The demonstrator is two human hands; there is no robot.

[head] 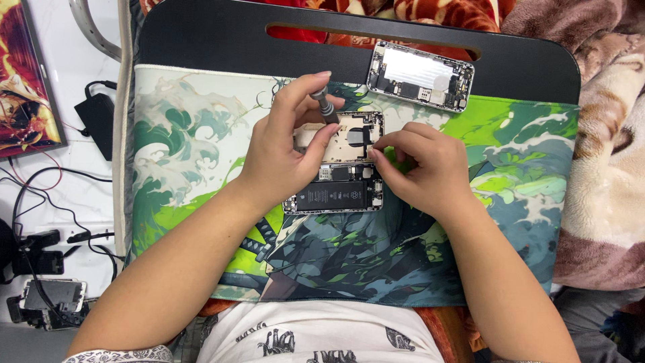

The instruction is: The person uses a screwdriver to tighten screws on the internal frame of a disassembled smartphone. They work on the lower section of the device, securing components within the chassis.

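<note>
The opened phone (334, 190), battery showing, lay under both hands on the printed mat (181, 148). The left hand (285, 148) pinched a small screwdriver (325, 104) upright over the hinged-back screen panel (346, 138), likely mid-unscrewing; the right hand (420, 168) was closed, steadying that panel's edge. Another stripped phone chassis (420, 75) lay beyond the fingertips, clear of the work.

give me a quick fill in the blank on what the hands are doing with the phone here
1. The left hand holds a small ____ upright over the opened phone.
2. The right hand touches the phone's ____ edge.
3. The phone lies on a printed ____, mostly green and white.
4. A second phone shell lies ____ the hands, on the black tray.

Missing words: screwdriver; right; mat; beyond
</note>
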